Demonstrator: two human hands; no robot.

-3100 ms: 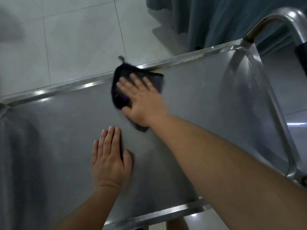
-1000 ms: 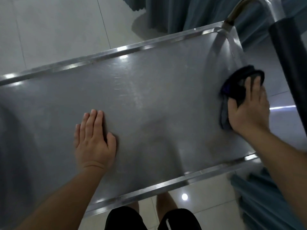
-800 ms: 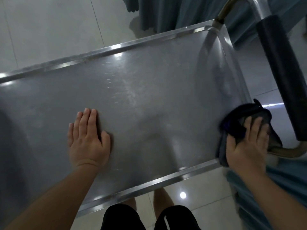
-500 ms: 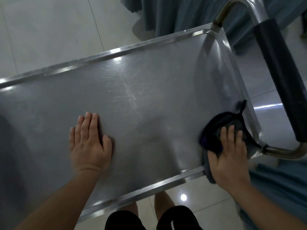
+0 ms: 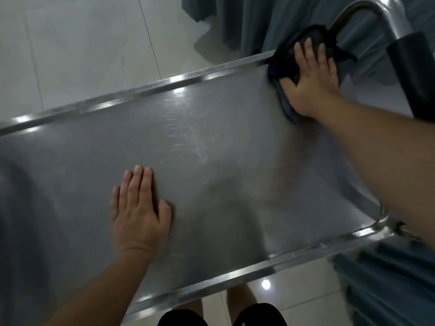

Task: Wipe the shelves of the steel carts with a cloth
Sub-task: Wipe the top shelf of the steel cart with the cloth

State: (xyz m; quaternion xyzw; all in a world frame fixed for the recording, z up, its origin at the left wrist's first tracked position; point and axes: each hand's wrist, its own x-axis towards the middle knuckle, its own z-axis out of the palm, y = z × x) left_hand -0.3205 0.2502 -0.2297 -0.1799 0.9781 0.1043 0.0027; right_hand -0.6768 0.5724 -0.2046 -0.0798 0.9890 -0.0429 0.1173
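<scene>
Fingers of right hand point(image 5: 310, 74) flat, pressing cloth point(image 5: 286, 64) into shelf point(image 5: 211, 147) far-right corner, by handle point(image 5: 409, 67). Left hand point(image 5: 140, 208) flat too, bracing near-left. Step: wiping corner, rim. Next probably: sweep left across unwiped middle, keep pressure even.

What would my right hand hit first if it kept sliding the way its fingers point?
The right hand, pressing the cloth at the shelf's far right corner, would probably meet the raised far rim almost at once. Beyond that stands the cart's handle post; depth there is unclear.
</scene>
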